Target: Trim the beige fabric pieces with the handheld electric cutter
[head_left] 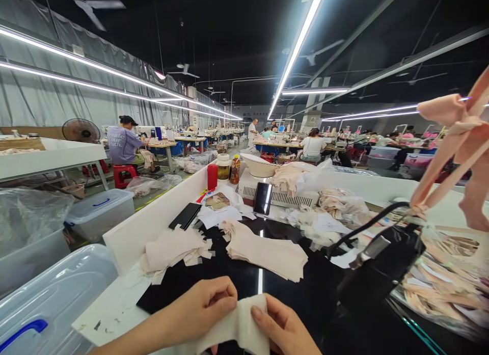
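Observation:
A pale cream strip of fabric (250, 327) is stretched between my hands, low in the head view and folded over toward the right. My left hand (208, 306) is closed on its left part, thumb pressed against curled fingers. On the other side my right hand (280, 324) pinches the folded part, thumb on top. Just beyond lies a stack of cut beige fabric pieces (267, 250) on the glossy black tabletop (214, 278). Another loose pile of fabric pieces (178, 248) spreads to the left, with small clear tabs at its edge.
A black machine (382, 263) with pink straps (439, 166) stands at right, beside a heap of peach pieces (446, 289). Behind are a phone (263, 198), a black case (185, 216), a red can (212, 176) and a bottle (234, 169). Lidded plastic bins (103, 212) stand left. Co-workers sit farther off.

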Demonstrator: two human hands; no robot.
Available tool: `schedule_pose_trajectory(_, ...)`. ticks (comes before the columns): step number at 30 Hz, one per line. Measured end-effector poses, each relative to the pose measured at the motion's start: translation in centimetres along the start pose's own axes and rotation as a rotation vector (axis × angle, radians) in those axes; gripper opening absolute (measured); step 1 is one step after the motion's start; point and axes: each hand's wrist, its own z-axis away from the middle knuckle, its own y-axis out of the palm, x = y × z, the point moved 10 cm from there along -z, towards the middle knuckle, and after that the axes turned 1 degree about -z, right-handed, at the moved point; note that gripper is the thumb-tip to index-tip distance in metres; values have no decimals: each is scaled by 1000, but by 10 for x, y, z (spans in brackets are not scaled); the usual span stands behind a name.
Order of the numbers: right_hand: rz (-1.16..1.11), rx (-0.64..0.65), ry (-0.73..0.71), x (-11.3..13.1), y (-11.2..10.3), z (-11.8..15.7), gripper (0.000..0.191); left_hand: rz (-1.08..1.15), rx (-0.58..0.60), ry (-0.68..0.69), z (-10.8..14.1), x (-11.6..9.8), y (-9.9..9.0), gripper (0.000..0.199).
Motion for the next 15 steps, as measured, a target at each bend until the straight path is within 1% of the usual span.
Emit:
schedule_pose_trajectory(3, 94, -44, -46, 14, -5, 8, 60, 35, 11, -40, -4, 14, 8, 65)
schedule_pose_trajectory(5, 152, -27, -56, 20, 0, 12, 61, 113, 75, -161, -7, 32, 23, 74)
schedule_pose_trajectory(6, 174, -12, -59, 22, 3, 14, 61, 195, 115, -236, -7, 40, 32, 76)
schedule_pose_trajectory(7, 190, 2, -63, 24, 5, 16, 61, 286, 147, -292, -8, 46, 41, 79)
schedule_pose_trajectory(8, 201, 15, -69, 24, 7, 18, 61, 372, 166, -320, -10, 47, 48, 79)
schedule_pose_trajectory(10, 211, 16, -79, 24, 7, 21, 60, 515, 150, -295, -16, 43, 52, 75)
schedule_pose_trajectory(13, 225, -18, -71, 18, 1, 28, 59, 641, 80, -204, -24, 30, 44, 68)
schedule_pose_trajectory(15, 210, -43, -39, 12, -4, 34, 57, 684, 67, -156, -24, 22, 40, 64)
